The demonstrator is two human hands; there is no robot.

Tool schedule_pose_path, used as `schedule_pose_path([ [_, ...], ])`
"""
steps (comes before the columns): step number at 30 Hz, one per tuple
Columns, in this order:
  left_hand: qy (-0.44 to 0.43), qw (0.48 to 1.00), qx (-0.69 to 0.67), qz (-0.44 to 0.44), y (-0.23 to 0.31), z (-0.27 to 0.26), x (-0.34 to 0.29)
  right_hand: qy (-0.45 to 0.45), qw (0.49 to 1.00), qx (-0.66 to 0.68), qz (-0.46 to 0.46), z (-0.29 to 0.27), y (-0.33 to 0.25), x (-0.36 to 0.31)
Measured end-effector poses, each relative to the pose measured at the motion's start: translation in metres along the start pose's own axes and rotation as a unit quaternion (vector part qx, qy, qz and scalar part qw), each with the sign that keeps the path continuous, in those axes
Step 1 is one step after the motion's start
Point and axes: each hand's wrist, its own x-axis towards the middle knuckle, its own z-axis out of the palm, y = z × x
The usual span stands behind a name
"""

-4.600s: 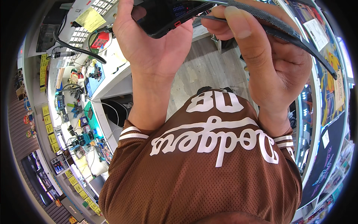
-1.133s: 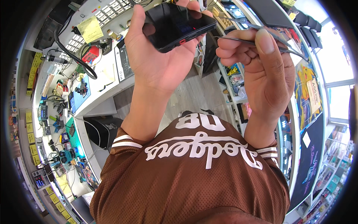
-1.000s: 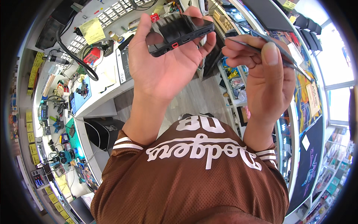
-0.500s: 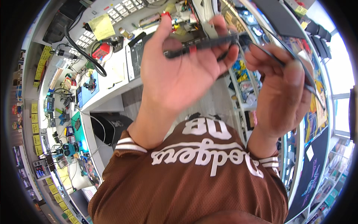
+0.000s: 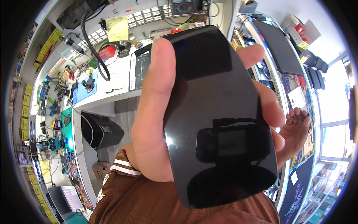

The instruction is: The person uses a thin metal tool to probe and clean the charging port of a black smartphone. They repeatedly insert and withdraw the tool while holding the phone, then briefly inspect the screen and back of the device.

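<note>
Close in front of me, my left hand (image 5: 152,123) grips a smartphone (image 5: 218,99) with its glossy dark face toward me. The thumb runs along its left edge and the fingertips wrap round the right edge. Reflections show on the black surface, and the phone's back is hidden. Beyond its lower right edge is my right hand (image 5: 292,136), apart from the phone, its fingers curled up close to the thumb. Whatever may be between those fingertips is too small to make out.
A white workbench (image 5: 102,89) bends round the left and far side, with a blue mat (image 5: 82,91), a microscope (image 5: 54,143) and a black gooseneck arm (image 5: 86,39). Under it stands a black bin (image 5: 100,130). Shelving with a dark panel (image 5: 278,44) lines the right.
My left hand has turned the phone from edge-on to face-on and brought it closer. My right hand has moved lower and away; the thin dark strip by it no longer shows.
</note>
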Motion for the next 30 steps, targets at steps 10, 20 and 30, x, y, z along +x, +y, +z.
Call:
schedule_pose_path([
  [10, 0.095, 0.994, -0.056, -0.014, 0.040, -0.042, -0.012, -0.101, 0.984, 0.131, 0.060, 0.057, 0.031, -0.020],
  [20, 0.218, 0.974, -0.059, -0.003, 0.067, -0.083, -0.008, -0.296, 0.953, -0.026, -0.048, 0.167, 0.036, -0.046],
  [30, 0.198, 0.979, -0.050, 0.016, 0.068, -0.081, -0.006, -0.356, 0.911, -0.137, -0.158, 0.175, 0.037, -0.034],
])
